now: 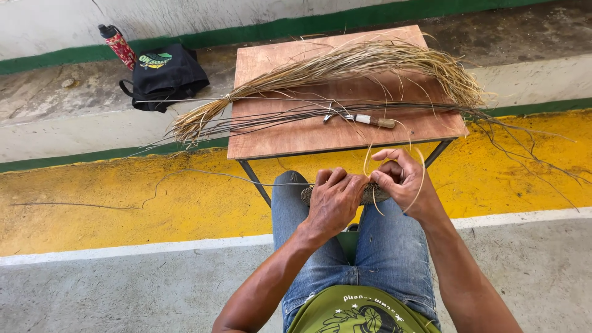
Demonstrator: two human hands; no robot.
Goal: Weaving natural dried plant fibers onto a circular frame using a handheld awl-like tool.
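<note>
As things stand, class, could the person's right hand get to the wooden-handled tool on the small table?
Probably yes. The right hand sits just below the table edge, and the tool lies close above it with only thin fibre strands around. But that hand currently holds a looped strip.

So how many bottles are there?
1. The bottle leans against the wall, beside the black bag, far from both hands. Others may be hidden.
</note>
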